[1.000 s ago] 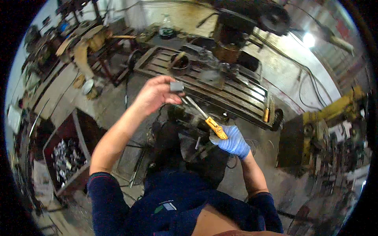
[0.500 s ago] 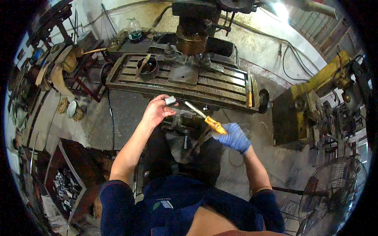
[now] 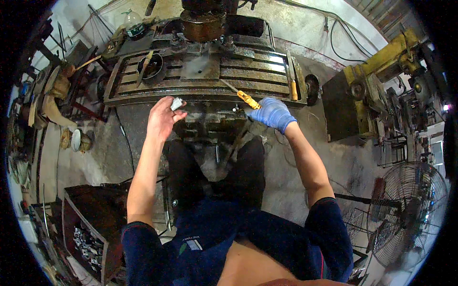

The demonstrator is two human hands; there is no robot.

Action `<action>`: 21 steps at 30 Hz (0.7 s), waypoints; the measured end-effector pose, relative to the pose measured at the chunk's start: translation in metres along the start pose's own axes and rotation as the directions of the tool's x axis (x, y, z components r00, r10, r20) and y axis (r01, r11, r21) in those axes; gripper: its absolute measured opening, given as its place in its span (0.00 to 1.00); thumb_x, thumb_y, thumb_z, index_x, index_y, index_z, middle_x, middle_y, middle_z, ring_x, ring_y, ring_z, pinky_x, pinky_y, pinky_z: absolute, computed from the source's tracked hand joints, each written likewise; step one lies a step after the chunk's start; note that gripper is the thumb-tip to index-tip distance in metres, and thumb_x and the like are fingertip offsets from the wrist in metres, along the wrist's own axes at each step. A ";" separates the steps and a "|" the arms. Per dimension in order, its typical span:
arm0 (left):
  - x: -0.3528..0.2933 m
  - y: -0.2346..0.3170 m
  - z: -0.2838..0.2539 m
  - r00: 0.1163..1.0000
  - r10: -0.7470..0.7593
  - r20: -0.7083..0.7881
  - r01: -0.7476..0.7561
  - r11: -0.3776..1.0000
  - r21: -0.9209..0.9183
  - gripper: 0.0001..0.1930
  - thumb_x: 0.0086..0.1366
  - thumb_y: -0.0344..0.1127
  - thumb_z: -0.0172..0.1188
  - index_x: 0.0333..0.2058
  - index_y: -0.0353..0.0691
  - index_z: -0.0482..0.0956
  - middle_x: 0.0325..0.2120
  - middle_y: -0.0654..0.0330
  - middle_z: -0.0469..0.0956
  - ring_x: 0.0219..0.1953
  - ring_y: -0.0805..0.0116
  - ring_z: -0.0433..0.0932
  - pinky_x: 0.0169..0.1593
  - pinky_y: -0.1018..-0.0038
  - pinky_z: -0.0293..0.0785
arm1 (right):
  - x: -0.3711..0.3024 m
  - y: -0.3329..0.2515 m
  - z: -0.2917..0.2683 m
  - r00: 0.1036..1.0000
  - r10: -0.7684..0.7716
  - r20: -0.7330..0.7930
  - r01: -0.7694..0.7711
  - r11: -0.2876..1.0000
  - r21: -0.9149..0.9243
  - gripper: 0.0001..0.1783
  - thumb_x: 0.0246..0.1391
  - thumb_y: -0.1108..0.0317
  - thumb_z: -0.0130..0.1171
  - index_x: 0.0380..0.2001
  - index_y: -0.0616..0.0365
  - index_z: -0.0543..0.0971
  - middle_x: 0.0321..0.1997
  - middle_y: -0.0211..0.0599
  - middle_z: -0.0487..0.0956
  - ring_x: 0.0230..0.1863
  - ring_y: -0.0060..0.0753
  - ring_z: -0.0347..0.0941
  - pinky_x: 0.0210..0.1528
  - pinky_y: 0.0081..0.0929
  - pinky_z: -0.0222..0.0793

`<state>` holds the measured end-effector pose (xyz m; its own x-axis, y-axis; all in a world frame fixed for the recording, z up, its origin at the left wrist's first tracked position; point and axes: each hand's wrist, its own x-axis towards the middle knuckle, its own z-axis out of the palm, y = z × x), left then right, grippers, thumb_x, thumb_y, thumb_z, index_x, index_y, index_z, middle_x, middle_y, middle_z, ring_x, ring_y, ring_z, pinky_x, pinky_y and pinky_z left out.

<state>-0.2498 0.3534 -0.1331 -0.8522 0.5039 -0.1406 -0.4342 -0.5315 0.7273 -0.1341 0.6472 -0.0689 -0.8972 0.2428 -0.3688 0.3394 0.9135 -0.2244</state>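
Observation:
My bare left hand (image 3: 161, 118) pinches a small silver metal block (image 3: 177, 104) between thumb and fingers, near the front edge of the slotted machine table (image 3: 248, 72). A blue glove covers my right hand (image 3: 275, 114), which is closed around a yellow-handled tool (image 3: 248, 99) with a long, narrow metal shaft. Its tip points up and left over the table's front part, apart from the block. The kind of tool cannot be made out for certain.
On the table stand a dark round pot (image 3: 151, 71) with a brush-like stick across it and, at the right end, an orange-handled tool (image 3: 294, 89). The machine's column (image 3: 202, 26) rises behind. A box of metal pieces (image 3: 88, 245) is at lower left, a fan (image 3: 405, 214) at right.
The view has shifted, and both hands appear higher and further left in it. The tool's tip now overlaps the table's front part. Both hands keep their hold.

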 end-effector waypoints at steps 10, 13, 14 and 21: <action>0.083 0.014 0.042 0.896 0.245 0.371 -0.362 -0.081 0.929 0.13 0.47 0.24 0.49 0.35 0.35 0.71 0.31 0.53 0.75 0.33 0.56 0.74 0.38 0.66 0.70 | 0.053 -0.024 -0.009 0.975 0.025 -0.220 -0.023 1.000 0.008 0.33 0.40 0.37 0.50 0.25 0.61 0.79 0.27 0.51 0.77 0.34 0.51 0.74 0.37 0.39 0.68; 0.110 0.020 0.043 0.878 0.146 0.456 -0.376 -0.379 0.845 0.16 0.45 0.23 0.49 0.35 0.38 0.73 0.36 0.53 0.74 0.40 0.51 0.71 0.44 0.63 0.68 | 0.063 -0.006 0.008 0.960 -0.135 -0.247 0.192 0.954 0.228 0.32 0.40 0.37 0.50 0.25 0.60 0.79 0.24 0.49 0.77 0.29 0.51 0.74 0.32 0.37 0.69; 0.121 0.017 0.041 0.856 0.112 0.505 -0.405 -0.461 0.789 0.16 0.44 0.22 0.49 0.36 0.39 0.74 0.37 0.53 0.74 0.42 0.51 0.70 0.45 0.63 0.68 | 0.066 0.002 0.023 0.926 -0.158 -0.344 0.297 0.868 0.399 0.28 0.39 0.39 0.55 0.24 0.57 0.80 0.21 0.44 0.78 0.24 0.43 0.75 0.28 0.33 0.68; 0.154 0.010 0.054 0.852 0.018 0.523 -0.420 -0.571 0.705 0.21 0.43 0.21 0.50 0.39 0.42 0.73 0.40 0.53 0.72 0.45 0.52 0.69 0.48 0.63 0.67 | 0.095 0.029 0.129 0.957 0.011 -0.290 0.266 0.367 0.891 0.18 0.39 0.64 0.67 0.34 0.61 0.79 0.30 0.30 0.79 0.29 0.17 0.71 0.33 0.19 0.68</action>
<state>-0.3695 0.4623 -0.1109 -0.5817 0.7757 0.2446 0.8119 0.5718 0.1173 -0.1734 0.6544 -0.2264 -0.9369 0.3367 -0.0937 0.1376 0.1090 -0.9845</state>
